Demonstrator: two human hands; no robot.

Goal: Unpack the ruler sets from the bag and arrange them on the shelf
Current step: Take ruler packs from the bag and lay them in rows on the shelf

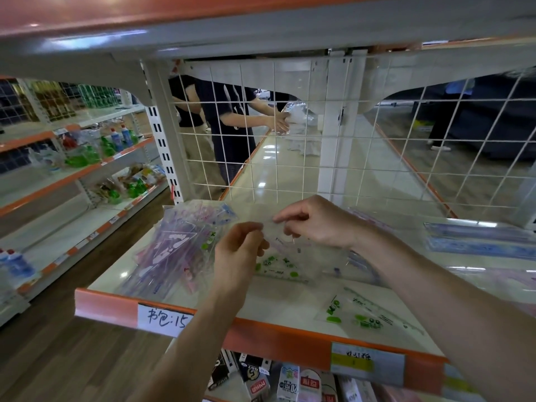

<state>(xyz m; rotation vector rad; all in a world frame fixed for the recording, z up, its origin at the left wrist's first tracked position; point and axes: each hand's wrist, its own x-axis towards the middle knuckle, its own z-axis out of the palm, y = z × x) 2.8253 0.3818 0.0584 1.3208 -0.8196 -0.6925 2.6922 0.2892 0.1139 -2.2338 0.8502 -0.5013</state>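
So the clear bag (293, 250), green ruler set (275, 265) inside, is up just over the middle of the shelf (278, 303). Left hand (240, 250) and right hand (316, 221) sit close together, both pinching its top edge. Pink sets (174, 250) are heaped at the shelf's left end, a loose green set (362, 311) lies by its front edge, and blue sets (478, 242) are at its right end.

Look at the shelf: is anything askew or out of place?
The pink sets at left lie in a skewed heap, not stacked; one green set lies alone, slanted, by the front edge.
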